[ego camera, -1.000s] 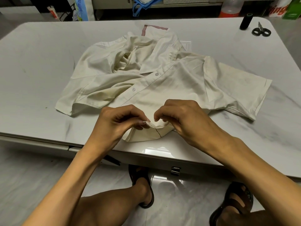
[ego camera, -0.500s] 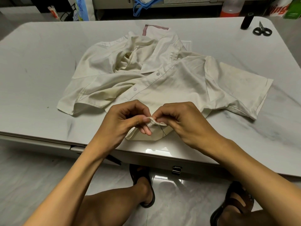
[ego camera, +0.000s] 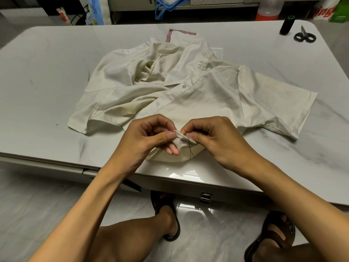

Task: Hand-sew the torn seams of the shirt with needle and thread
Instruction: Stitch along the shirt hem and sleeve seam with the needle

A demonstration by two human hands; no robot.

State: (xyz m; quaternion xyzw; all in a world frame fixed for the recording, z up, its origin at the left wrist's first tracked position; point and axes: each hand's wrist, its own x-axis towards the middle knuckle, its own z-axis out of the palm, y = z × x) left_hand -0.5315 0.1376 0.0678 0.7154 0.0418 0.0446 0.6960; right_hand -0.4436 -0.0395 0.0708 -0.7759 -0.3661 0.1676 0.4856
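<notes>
A cream short-sleeved shirt [ego camera: 198, 91] lies crumpled across the white table [ego camera: 47, 82]. Its near hem is lifted off the table between both hands. My left hand [ego camera: 149, 135] pinches the folded hem edge between thumb and fingers. My right hand [ego camera: 213, 137] pinches the same fold from the right, fingers curled. A dark thread [ego camera: 190, 148] runs down from the pinched seam over the cloth. The needle is too small to make out.
A black thread spool [ego camera: 287, 25] and small scissors [ego camera: 304, 35] sit at the table's far right corner. Bags and bottles stand on the floor beyond the far edge. My legs and sandals are under the near edge.
Both hands have risen slightly with the hem. The left thumb now lies flat on the fold, and the dark thread has come into view below the seam.
</notes>
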